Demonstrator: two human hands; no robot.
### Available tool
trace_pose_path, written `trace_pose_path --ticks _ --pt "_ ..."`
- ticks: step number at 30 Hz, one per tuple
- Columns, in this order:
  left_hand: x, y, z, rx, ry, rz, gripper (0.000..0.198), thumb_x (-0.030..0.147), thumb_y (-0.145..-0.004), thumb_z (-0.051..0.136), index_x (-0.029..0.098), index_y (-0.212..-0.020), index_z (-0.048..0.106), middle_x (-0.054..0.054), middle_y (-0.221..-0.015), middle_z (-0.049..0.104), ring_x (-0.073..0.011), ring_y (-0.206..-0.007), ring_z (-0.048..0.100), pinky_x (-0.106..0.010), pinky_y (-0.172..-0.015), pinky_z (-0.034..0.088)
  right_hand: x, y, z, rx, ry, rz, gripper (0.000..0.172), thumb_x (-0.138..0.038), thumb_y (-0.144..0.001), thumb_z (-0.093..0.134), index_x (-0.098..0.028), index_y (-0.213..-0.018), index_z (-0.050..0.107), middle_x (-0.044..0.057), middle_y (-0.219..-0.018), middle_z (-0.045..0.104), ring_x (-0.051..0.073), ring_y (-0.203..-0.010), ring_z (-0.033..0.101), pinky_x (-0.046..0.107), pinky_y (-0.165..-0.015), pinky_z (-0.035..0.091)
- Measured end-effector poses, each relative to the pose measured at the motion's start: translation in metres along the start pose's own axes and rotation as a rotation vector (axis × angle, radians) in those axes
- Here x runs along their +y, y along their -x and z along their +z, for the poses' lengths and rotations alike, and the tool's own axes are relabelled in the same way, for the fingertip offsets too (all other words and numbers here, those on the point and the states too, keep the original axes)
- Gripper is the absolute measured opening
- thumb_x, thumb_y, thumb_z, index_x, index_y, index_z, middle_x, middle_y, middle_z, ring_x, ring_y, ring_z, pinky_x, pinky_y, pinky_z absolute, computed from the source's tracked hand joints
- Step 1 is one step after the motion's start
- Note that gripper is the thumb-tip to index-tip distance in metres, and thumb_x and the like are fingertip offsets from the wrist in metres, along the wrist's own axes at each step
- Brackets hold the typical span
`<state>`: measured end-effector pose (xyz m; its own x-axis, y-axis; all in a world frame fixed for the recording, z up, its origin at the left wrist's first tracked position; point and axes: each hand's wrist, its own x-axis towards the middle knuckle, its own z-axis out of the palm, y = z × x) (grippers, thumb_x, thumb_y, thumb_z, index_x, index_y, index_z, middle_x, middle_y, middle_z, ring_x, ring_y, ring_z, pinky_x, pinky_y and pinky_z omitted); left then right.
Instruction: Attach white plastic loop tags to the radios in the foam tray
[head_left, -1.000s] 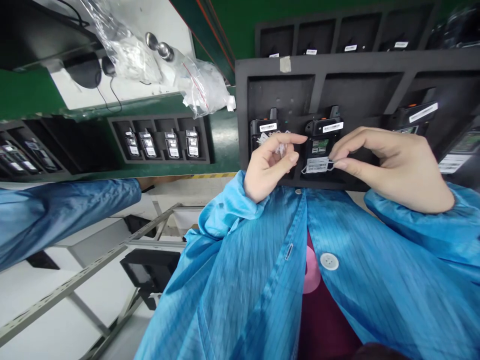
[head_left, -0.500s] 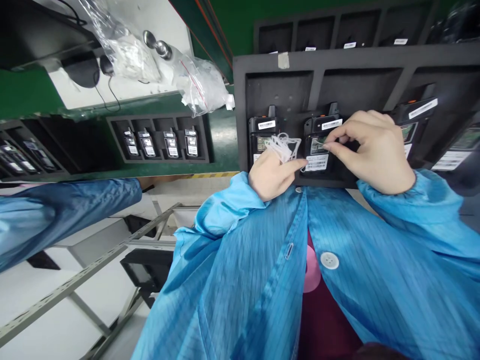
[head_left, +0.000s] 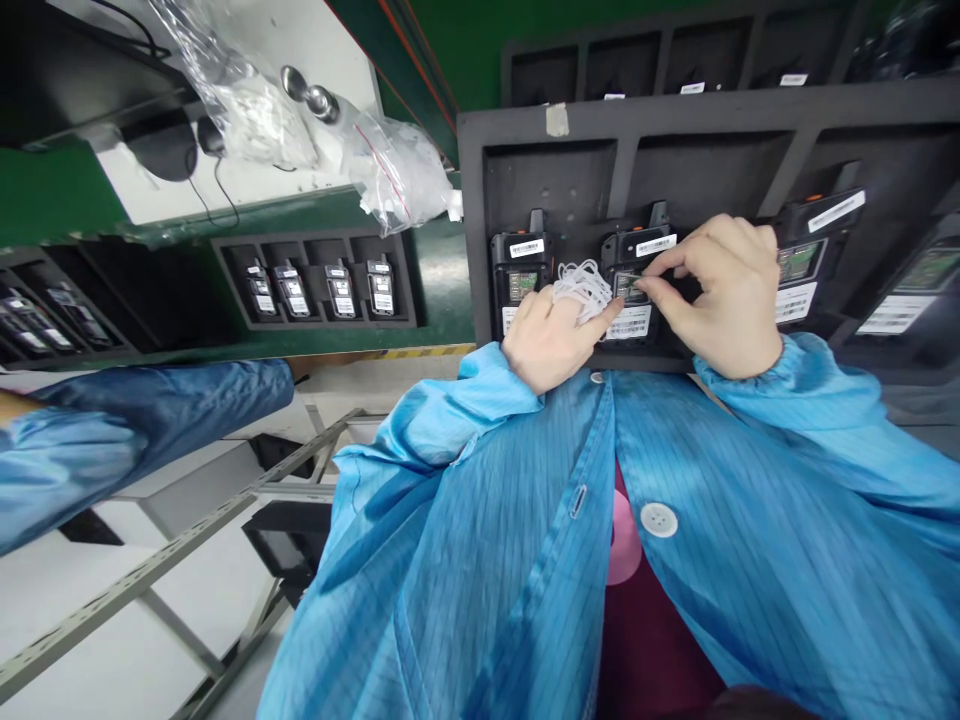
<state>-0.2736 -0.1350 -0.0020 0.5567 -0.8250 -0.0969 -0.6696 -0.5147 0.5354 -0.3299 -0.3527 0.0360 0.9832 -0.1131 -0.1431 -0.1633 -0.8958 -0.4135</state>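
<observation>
A bundle of thin white loops (head_left: 582,286) is gathered in my left hand (head_left: 547,342), whose fingers curl under it. The thumb of that hand reaches to the lower left edge of a black handheld device (head_left: 630,335) with a white label and an exposed board. Over the same device, my right hand (head_left: 724,295) pinches thumb and forefinger together at the open compartment. What lies between those fingertips is too small to make out. To the left sits a similar device (head_left: 525,252), partly covered by my left hand. Another device (head_left: 806,255) lies right of my right hand.
The devices sit in a black foam tray (head_left: 555,122), with a second tray (head_left: 585,50) behind it. At left is a smaller tray (head_left: 315,325) of devices. Plastic bags (head_left: 397,175) lie on the bench. A co-worker's blue sleeve (head_left: 187,410) extends in from the left.
My left hand has moved slightly right, bringing the white loops closer to the middle device. My right hand has shifted slightly left, its pinch still at the compartment.
</observation>
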Motion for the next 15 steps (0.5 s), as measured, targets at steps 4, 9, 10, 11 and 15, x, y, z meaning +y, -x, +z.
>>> trace_pose_path --ticks 4,9,10,11,15 --pt "-0.002 0.002 0.006 0.043 -0.036 0.035 0.046 0.023 -0.100 0.042 0.034 -0.138 0.065 -0.012 -0.109 0.064 -0.0276 -0.106 0.057 -0.043 -0.092 0.041 0.006 0.012 -0.001 0.148 -0.039 -0.021 0.027 -0.041 -0.102 0.049 -0.024 -0.117 0.064 0.012 -0.106 0.065 0.028 -0.106 0.058 0.048 -0.098 0.041" --pt "-0.002 0.004 0.009 0.060 -0.080 0.061 0.042 0.026 -0.102 0.042 0.031 -0.135 0.067 -0.011 -0.101 0.064 -0.0269 -0.104 0.057 -0.042 -0.090 0.039 0.015 0.039 -0.007 0.155 0.106 -0.185 0.024 -0.040 -0.098 0.059 -0.029 -0.112 0.075 0.008 -0.106 0.067 0.026 -0.102 0.058 0.046 -0.093 0.040" --pt "-0.002 0.004 0.009 0.066 -0.092 0.065 0.042 0.026 -0.102 0.042 0.032 -0.135 0.067 -0.011 -0.100 0.064 -0.0265 -0.101 0.057 -0.042 -0.089 0.039 0.016 0.044 -0.007 0.108 0.140 -0.203 0.025 -0.039 -0.097 0.060 -0.033 -0.115 0.075 0.006 -0.110 0.067 0.026 -0.104 0.057 0.046 -0.093 0.039" --pt "-0.002 0.004 0.010 0.073 -0.103 0.068 0.042 0.024 -0.101 0.043 0.033 -0.135 0.067 -0.010 -0.098 0.063 -0.0260 -0.099 0.057 -0.041 -0.089 0.039 0.017 0.048 -0.007 0.064 0.168 -0.209 0.028 -0.039 -0.097 0.060 -0.036 -0.120 0.074 0.005 -0.116 0.067 0.027 -0.108 0.055 0.047 -0.094 0.039" --pt "-0.002 0.005 0.010 0.112 -0.137 0.087 0.046 0.020 -0.098 0.047 0.036 -0.137 0.066 -0.009 -0.096 0.062 -0.0250 -0.093 0.056 -0.041 -0.087 0.038 0.019 0.056 -0.006 0.023 0.254 -0.201 0.040 -0.040 -0.097 0.059 -0.042 -0.136 0.066 0.004 -0.136 0.060 0.031 -0.120 0.049 0.049 -0.098 0.038"
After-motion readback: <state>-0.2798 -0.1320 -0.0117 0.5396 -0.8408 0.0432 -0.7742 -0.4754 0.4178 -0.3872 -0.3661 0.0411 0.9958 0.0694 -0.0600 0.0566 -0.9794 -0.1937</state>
